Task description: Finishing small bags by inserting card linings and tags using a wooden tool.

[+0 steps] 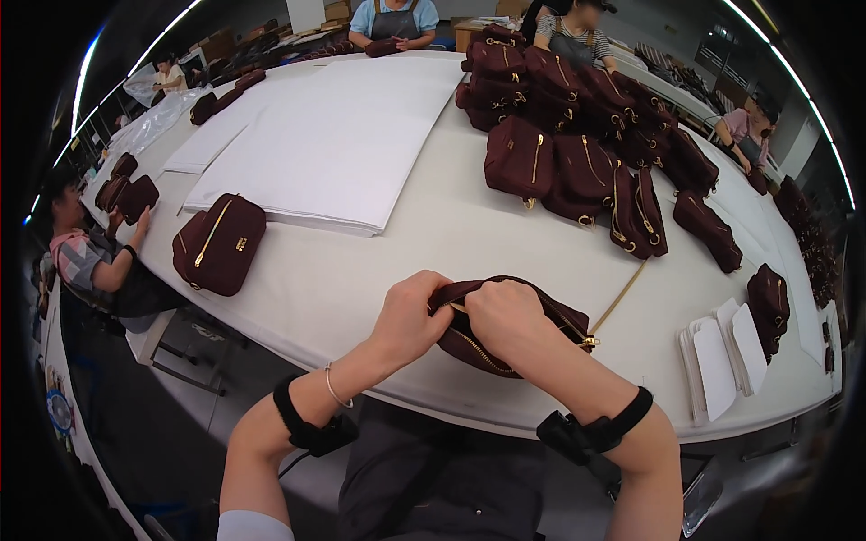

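Note:
A dark maroon zippered bag (483, 354) rests near the table's front edge, its gold zipper undone. My left hand (412, 316) grips the bag's left end, thumb at the rim of the opening. Curled into a fist, my right hand (508, 317) reaches into the mouth of the bag. Its fingertips are hidden there, and what they hold cannot be made out. A gold zipper pull (589, 342) sits at the bag's right end. Beyond it a thin tan strip (621, 296) lies on the table.
Large white sheets (334, 135) are stacked ahead on the white table (433, 243). Two maroon pouches (236, 248) stand at left; a heap of similar bags (577, 162) fills the far right. White cards (722, 356) stand at near right. People (99, 243) work around the table.

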Motion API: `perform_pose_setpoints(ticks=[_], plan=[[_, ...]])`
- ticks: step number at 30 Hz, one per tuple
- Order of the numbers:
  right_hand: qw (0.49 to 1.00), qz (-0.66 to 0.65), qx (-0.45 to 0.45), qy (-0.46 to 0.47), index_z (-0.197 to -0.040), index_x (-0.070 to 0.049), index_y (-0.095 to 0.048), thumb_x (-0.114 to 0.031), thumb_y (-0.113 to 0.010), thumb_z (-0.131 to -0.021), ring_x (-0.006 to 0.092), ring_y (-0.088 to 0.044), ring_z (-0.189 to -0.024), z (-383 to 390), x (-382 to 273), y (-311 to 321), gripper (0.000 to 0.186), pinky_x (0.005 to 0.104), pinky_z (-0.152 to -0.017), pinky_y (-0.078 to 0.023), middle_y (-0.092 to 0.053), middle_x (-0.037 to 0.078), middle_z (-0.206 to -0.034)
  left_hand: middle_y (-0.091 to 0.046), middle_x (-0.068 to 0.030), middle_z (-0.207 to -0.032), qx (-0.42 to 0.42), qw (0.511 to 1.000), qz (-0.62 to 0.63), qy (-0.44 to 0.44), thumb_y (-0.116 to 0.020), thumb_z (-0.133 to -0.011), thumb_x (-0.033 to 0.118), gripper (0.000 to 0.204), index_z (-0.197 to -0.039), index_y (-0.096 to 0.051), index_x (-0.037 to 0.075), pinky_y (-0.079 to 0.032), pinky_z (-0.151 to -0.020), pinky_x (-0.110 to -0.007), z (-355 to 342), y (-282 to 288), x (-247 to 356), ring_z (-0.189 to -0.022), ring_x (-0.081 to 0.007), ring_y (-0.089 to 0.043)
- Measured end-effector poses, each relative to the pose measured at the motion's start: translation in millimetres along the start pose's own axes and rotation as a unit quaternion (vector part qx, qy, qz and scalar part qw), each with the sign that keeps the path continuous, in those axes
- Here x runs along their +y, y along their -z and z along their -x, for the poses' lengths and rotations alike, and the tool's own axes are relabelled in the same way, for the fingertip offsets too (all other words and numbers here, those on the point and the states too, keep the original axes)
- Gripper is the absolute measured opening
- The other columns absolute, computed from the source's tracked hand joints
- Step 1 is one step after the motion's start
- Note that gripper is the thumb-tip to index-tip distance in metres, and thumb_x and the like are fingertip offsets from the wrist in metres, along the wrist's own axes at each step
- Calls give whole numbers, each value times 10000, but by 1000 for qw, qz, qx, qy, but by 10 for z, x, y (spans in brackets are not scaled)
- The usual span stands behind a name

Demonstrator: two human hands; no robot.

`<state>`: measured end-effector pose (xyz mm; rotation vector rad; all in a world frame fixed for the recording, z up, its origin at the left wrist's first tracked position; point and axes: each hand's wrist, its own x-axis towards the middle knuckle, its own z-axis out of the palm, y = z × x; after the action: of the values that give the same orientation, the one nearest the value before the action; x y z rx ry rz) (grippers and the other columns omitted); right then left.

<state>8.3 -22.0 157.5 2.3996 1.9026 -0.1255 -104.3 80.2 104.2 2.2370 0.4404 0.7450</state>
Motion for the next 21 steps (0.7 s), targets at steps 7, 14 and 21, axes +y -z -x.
perform_pose_setpoints(ticks=[7,14,21], plan=[[996,-84,-25,22,-788,-7,-673,-119,-553,-817,324,-662,-710,-35,186,-36,166,410,-653,-532,-663,172,-746,-629,-79,-746,65,996,61,-19,-577,-728,-25,162,-883,-625,-21,-469,-542,-252,-60,2,-64,-643,-135,-585],[970,-227,86,11,-826,11,-619,-192,-484,-913,397,-610,-678,-16,180,-6,258,460,-622,-482,-617,207,-693,-633,-81,-781,20,992,122,28,-618,-761,28,156,-912,-634,-4,-451,-567,-258,-139,-3,-156,-632,-129,-562],[972,-233,12,-33,-814,21,-605,-243,-470,-922,405,-607,-717,-128,139,40,316,490,-652,-457,-619,219,-729,-648,-31,-831,1,961,272,49,-609,-847,52,110,-940,-630,-3,-452,-668,-231,-114,-86,-342,-738,-73,-559]])
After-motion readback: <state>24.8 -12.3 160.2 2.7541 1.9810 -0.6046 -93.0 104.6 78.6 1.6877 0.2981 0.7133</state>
